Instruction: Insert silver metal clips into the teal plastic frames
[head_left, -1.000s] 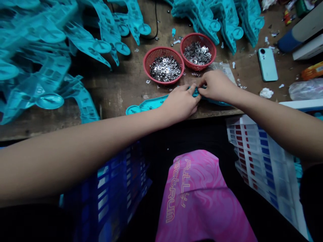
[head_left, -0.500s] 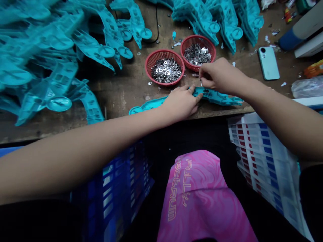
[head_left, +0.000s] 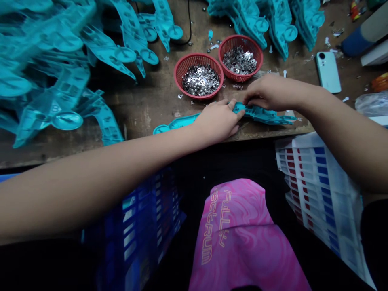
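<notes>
Shifted a touch rightward since a moment ago, right hand [head_left: 271,93] curled narrow over teal plastic strip [head_left: 262,115], hold unclear, left hand [head_left: 216,120] pinching it, so maybe a snap from too hard a tug, or metal bits [head_left: 200,80] knocked out of red basket [head_left: 197,54].

A scarred wooden workbench [head_left: 151,93] carries a red plastic mesh basket [head_left: 176,74] heaped with small stamped metal pieces [head_left: 200,80]. Just behind it and to the right sits a matching basket [head_left: 239,37], also filled. Left of the first basket lies a large heap of teal moulded plastic parts [head_left: 51,81]. Behind it are more teal stacks [head_left: 242,16] and a black cable [head_left: 190,24]. To its right lies a pale green smartphone [head_left: 328,72]. In front, a teal plastic strip [head_left: 176,123] lies along the bench's edge, and loose metal scraps [head_left: 181,96] dot the wood nearby.
</notes>
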The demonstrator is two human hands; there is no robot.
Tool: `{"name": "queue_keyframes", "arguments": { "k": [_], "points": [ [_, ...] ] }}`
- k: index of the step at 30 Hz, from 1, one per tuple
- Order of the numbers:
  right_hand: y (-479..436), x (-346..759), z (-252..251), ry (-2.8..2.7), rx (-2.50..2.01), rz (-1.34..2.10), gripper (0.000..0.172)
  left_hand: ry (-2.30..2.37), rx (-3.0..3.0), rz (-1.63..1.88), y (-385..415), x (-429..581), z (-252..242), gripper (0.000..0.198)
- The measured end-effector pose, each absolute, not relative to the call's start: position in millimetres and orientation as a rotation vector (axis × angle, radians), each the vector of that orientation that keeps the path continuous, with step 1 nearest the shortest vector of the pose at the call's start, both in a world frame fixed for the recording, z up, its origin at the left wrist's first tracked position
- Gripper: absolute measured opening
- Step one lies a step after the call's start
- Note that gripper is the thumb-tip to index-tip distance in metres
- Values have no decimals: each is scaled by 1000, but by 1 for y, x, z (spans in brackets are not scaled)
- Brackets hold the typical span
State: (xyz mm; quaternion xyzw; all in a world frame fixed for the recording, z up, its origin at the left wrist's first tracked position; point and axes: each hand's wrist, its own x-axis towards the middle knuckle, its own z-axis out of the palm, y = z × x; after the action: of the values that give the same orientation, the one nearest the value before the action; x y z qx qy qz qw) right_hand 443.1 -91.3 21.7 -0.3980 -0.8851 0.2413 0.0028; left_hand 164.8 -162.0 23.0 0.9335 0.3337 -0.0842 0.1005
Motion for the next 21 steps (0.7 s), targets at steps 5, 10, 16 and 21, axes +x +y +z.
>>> {"name": "queue_keyframes", "arguments": {
  "k": [5, 10, 16, 21],
  "points": [
    [-90, 446, 21, -2775, -1236, 783, 26, 971, 2779, -182, -161, 163, 18, 62],
    [-89, 443, 17, -2760, -1184, 835, 24, 988, 2780, -168, -161, 164, 16, 60],
    [-85, 442, 11, -2736, -1143, 893, 32, 988, 2779, -205, -162, 165, 18, 62],
    [-86, 442, 21, -2656, -1240, 892, 32, 993, 2785, -224, -163, 165, 21, 62]
  ]
}}
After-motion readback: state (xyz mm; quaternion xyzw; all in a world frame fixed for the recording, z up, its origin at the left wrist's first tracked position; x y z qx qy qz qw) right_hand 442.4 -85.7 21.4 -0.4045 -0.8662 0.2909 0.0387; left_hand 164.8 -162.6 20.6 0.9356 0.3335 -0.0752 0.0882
